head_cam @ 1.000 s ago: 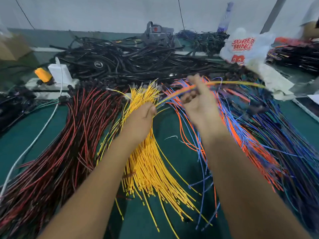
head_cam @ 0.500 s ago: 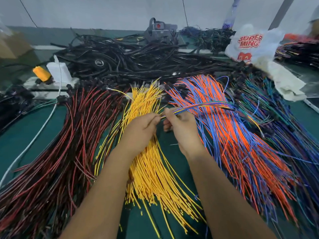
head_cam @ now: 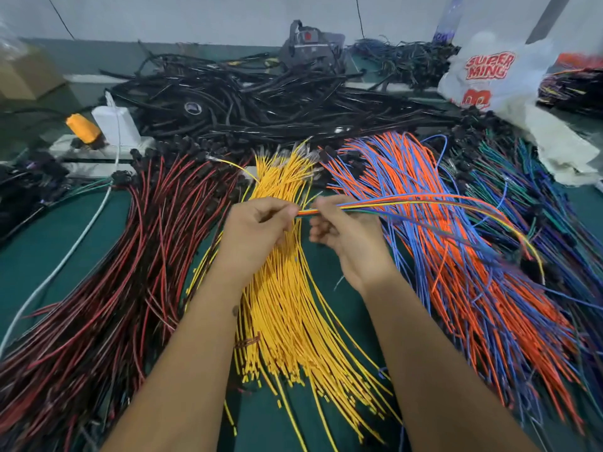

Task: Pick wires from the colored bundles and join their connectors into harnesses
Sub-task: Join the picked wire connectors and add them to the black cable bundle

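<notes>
A thin bunch of picked wires (head_cam: 408, 205), in orange, blue, yellow and green, runs from between my hands out to the right and droops over the orange and blue bundle (head_cam: 456, 256). My left hand (head_cam: 257, 230) pinches the bunch's near end above the yellow bundle (head_cam: 287, 321). My right hand (head_cam: 346, 233) pinches the same bunch just to the right of it. The ends and any connector are hidden between my fingers. A red and black bundle (head_cam: 107, 272) lies at the left, a green and blue bundle (head_cam: 535, 203) at the far right.
A heap of black cables (head_cam: 261, 102) fills the back of the green table (head_cam: 39, 243). A white adapter (head_cam: 114, 120) with a white cord and an orange spool (head_cam: 83, 127) stand at back left. A white printed plastic bag (head_cam: 489, 73) sits at back right.
My right hand came down and left from its raised position, bringing the wire bunch to my left hand. Both hands now hold the bunch together, a little higher over the yellow bundle.
</notes>
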`<state>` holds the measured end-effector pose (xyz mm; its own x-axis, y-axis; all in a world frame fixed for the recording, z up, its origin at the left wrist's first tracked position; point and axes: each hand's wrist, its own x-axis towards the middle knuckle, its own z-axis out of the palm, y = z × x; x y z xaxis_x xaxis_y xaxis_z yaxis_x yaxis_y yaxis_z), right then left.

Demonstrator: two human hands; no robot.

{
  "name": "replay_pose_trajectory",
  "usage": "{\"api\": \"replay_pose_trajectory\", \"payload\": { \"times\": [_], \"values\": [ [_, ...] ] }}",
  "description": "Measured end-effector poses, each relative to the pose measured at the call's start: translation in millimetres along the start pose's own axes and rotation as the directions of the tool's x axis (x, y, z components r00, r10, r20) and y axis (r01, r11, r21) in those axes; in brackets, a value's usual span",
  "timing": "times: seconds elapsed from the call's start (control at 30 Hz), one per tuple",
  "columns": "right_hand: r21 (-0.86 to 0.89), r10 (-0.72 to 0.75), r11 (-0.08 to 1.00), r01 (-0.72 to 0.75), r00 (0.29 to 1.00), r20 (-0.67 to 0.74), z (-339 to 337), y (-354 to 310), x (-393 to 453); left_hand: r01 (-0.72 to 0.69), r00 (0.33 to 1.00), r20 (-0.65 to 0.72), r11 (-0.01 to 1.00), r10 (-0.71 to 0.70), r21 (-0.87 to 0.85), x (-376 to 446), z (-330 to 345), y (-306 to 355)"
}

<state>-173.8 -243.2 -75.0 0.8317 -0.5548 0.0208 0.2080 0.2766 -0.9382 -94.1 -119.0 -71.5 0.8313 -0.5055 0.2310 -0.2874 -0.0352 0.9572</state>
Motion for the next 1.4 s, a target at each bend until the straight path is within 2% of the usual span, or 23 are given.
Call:
{"api": "replay_pose_trajectory", "payload": {
  "times": [0.07,0.17,0.3,0.5,0.6,0.7,0.77,0.8,0.87,1.03,1.33,1.4],
  "values": [
    [-0.058,0.007,0.998,-0.004,0.998,0.056,4.6,3.5,-3.4,-0.016,0.999,0.028,1.0,0.016,0.0,-1.1,1.8,1.8],
    [-0.064,-0.038,0.997,0.041,0.998,0.044,6.4,4.3,-4.6,-0.005,1.0,0.024,1.0,0.006,-0.028,-1.6,2.7,3.7],
    [-0.028,-0.058,0.998,0.06,0.997,0.044,5.0,2.8,-4.8,0.059,0.998,0.003,0.985,-0.059,-0.162,-1.8,1.9,4.8],
    [0.004,-0.09,0.996,0.09,0.995,0.037,3.7,2.9,-5.4,0.182,0.981,0.125,0.934,-0.15,-0.308,0.7,-3.8,4.3],
    [0.01,-0.103,0.995,0.103,0.994,0.039,4.0,4.2,-6.0,0.206,0.976,0.144,0.914,-0.164,-0.35,0.1,-6.3,4.6],
    [0.012,-0.122,0.993,0.121,0.992,0.029,4.6,5.0,-6.3,0.225,0.973,0.028,0.918,-0.229,-0.327,0.9,-6.9,5.3],
    [0.013,-0.13,0.991,0.13,0.991,0.037,3.7,4.6,-6.2,0.24,0.952,-0.077,0.878,-0.297,-0.413,2.4,-5.6,7.9],
    [0.009,-0.126,0.992,0.126,0.99,0.056,3.5,4.1,-6.5,0.237,0.945,-0.086,0.843,-0.315,-0.483,2.9,-4.6,9.8],
    [-0.004,-0.105,0.994,0.106,0.988,0.114,5.2,3.8,-8.2,0.225,0.957,-0.022,0.79,-0.289,-0.57,2.2,-2.3,13.4],
    [-0.03,-0.042,0.998,0.049,0.975,0.218,13.0,4.9,-13.9,0.248,0.967,0.122,0.718,-0.223,-0.65,-2.1,6.7,21.5],
    [-0.036,-0.019,0.999,0.028,0.973,0.23,20.5,7.0,-17.7,0.236,0.969,0.119,0.679,-0.215,-0.695,-2.6,10.7,21.2],
    [-0.041,-0.033,0.998,0.043,0.976,0.214,21.1,6.3,-17.8,0.238,0.97,0.124,0.697,-0.212,-0.677,-0.8,11.5,17.6]
  ]
}}
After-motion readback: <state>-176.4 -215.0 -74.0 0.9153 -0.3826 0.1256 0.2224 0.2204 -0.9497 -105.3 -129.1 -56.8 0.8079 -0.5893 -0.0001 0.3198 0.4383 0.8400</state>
